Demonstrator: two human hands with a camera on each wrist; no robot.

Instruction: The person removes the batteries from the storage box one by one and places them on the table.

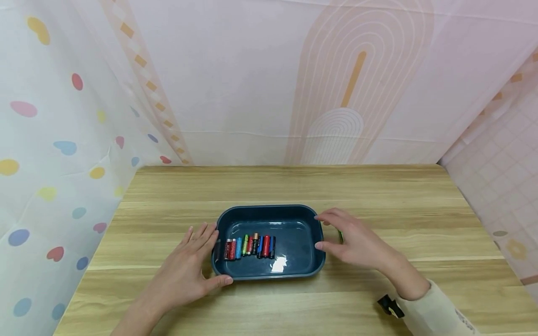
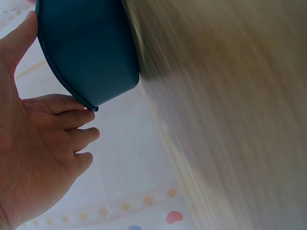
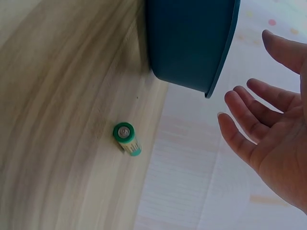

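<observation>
A dark blue rectangular tray [image 1: 294, 266] sits on the wooden table. Inside, toward its left half, several batteries [image 1: 266, 246] lie side by side in a row, in red, blue, green and black. My left hand [image 1: 189, 266] touches the tray's left end, thumb at the front corner and fingers spread along the side; in the left wrist view thumb and index finger meet the rim. Beside the right end is my right hand [image 1: 353, 240], fingers loosely bent, apart from the rim in the right wrist view. A green battery [image 3: 127, 139] lies on the table near the right hand, mostly hidden in the head view.
A black clip-like piece [image 1: 391, 306] is by the right sleeve [image 1: 433, 310]. Patterned cloth [image 1: 235, 84] hangs behind the table's back edge and at both sides. Wooden tabletop [image 1: 201, 186] stretches around the tray.
</observation>
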